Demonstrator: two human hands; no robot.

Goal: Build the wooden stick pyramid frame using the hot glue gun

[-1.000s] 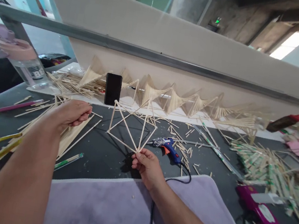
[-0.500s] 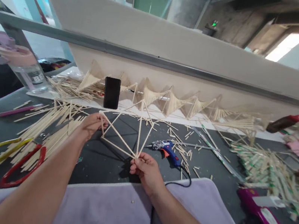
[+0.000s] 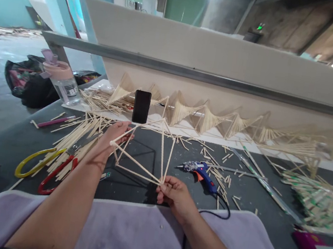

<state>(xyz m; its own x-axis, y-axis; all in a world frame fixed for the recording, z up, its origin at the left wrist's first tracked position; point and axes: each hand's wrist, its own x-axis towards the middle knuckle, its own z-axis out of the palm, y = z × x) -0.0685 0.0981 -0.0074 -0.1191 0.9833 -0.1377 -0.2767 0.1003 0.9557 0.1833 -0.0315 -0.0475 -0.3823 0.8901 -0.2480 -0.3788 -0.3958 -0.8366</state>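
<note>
Stick frame (image 3: 137, 163) stands between our two hands, to the left of the blue glue gun (image 3: 207, 177). Our right hand (image 3: 178, 196), on the near side of that gun, has its fingers clamped on the frame's nearest corner. Our left hand (image 3: 119, 134), well left of the gun, has its fingers by the frame's left-hand sticks; we cannot tell whether they grip. We see a black smartphone (image 3: 141, 107) beyond and left of the gun, and a lavender towel (image 3: 130, 232) nearer us than it on the dark surface (image 3: 131, 188).
</note>
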